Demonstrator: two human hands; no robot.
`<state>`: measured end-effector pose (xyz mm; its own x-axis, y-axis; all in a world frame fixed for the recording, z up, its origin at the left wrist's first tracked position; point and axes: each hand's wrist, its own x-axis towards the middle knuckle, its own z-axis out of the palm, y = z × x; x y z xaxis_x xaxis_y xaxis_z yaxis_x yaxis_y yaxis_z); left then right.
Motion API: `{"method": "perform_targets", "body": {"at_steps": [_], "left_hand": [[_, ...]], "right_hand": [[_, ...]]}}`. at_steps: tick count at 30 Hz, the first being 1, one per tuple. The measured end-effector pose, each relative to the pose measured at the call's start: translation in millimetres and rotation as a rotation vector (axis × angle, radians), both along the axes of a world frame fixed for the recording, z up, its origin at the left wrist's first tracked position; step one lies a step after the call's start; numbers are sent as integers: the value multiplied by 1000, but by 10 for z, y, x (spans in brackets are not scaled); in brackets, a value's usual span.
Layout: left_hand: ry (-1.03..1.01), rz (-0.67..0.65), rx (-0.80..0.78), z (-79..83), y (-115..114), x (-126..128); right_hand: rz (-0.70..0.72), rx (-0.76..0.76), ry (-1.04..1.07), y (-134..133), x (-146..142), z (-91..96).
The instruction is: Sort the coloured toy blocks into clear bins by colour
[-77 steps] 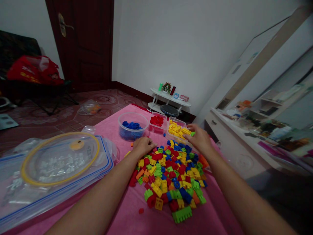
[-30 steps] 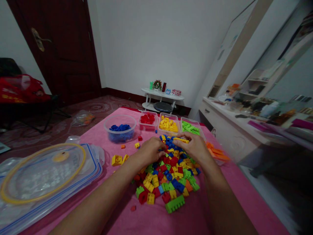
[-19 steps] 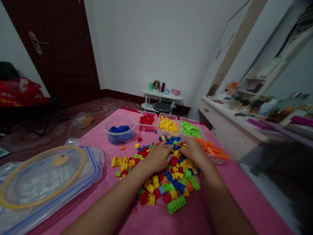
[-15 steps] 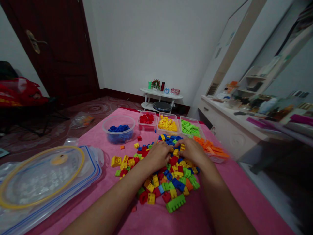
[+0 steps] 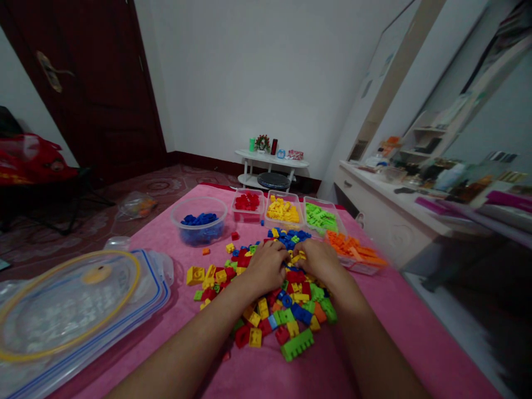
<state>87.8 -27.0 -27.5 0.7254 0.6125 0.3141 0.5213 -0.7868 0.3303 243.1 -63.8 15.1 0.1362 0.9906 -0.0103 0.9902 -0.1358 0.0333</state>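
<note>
A mixed pile of toy building bricks (image 5: 286, 316) in red, yellow, green, blue and orange spreads over the pink cloth. Over the middle of it lies my left hand (image 5: 268, 266), its fingers curled down among the bricks and their tips hidden. Close on its right, my right hand (image 5: 318, 256) pinches a yellow brick (image 5: 297, 257) at its fingertips. Blue bricks (image 5: 291, 238) gather just beyond both hands. A long green brick (image 5: 297, 344) sits at the near edge of the pile.
Behind the pile stand a round tub of blue bricks (image 5: 199, 227) and boxes of red (image 5: 247, 203), yellow (image 5: 284, 210) and green bricks (image 5: 320, 218). Orange bricks (image 5: 353, 250) fill a box at right. Clear lids and bags (image 5: 153, 282) lie at left.
My right hand has shifted slightly left and down, bringing the yellow brick nearer my left hand. My left hand stays almost where it was. The whole view has moved a little.
</note>
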Motion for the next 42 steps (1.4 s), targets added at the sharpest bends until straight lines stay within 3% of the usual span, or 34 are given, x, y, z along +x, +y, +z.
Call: {"method": "perform_targets", "body": {"at_steps": [4, 8, 12, 15, 18, 22, 26, 33, 39, 42], "left_hand": [[-16, -52, -34, 11, 12, -24], [-74, -86, -46, 31, 48, -51], [-189, -58, -149, 19, 120, -60], [-422, -2, -311, 24, 183, -60], [-780, 75, -604, 74, 233, -69], [-1039, 90, -943, 168, 239, -99], [-1095, 94, -1084, 202, 205, -112], [-1064, 73, -1046, 158, 220, -94], [-988, 111, -713, 126, 319, -128], [-959, 121, -624, 134, 380, -166]], "right_hand": [[-5, 25, 96, 13, 93, 3], [23, 175, 286, 48, 231, 13], [0, 323, 636, 42, 222, 75], [-11, 286, 1041, 6, 136, 135], [-4, 256, 1289, -29, 55, 180], [81, 134, 1439, -64, -43, 212], [112, 77, 1463, -73, -124, 204], [77, 68, 1437, -26, -134, 119], [43, 89, 1358, -37, -145, 94], [12, 77, 1277, 54, -83, 88]]}}
